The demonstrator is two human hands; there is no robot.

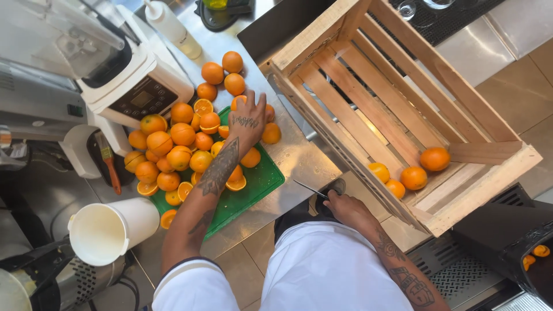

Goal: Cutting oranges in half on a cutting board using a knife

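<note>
The right hand (344, 205) is gripping a knife (311, 189) by its handle, fingers wrapped closed around it, with the thin blade pointing left over the edge of the steel counter (299, 158). The left hand (247, 121) is reaching out flat over a pile of oranges (173, 150), its fingers spread wide and resting on the fruit at the far end of a green cutting board (259, 184); it is pressing down on the oranges rather than closing around any one of them.

The pile is sitting partly on the board and partly on the counter, a mix of whole oranges and cut halves lying with their flesh facing up. A white jug (109, 230) is standing just beside the near-left corner of the board, its open mouth tipped toward the camera. A white juicer machine (135, 86) is standing behind the pile, and a small brush (109, 164) with an orange handle is leaning next to it. A white squeeze bottle (173, 29) is lying near the back of the counter.

To the right, a wooden crate (403, 109) is resting tilted against the counter, with four oranges (412, 175) gathered in its lower corner, close to the right hand.
</note>
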